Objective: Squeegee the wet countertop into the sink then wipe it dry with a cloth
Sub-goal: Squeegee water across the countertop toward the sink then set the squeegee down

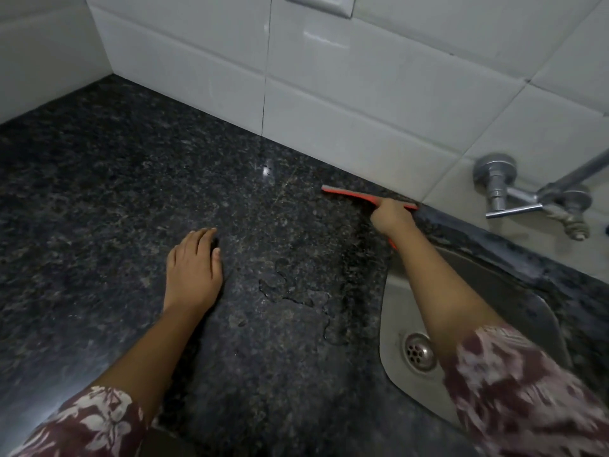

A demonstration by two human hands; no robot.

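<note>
My right hand grips an orange squeegee whose blade lies on the dark speckled granite countertop, close to the tiled back wall and just left of the sink's far corner. A bit of its orange handle shows below my wrist. My left hand rests flat on the countertop with fingers together, holding nothing. A thin puddle of water lies between my two arms, left of the steel sink. No cloth is in view.
The sink's drain shows beside my right forearm. A metal tap juts from the white tiled wall above the sink. A second tiled wall closes the counter at the left.
</note>
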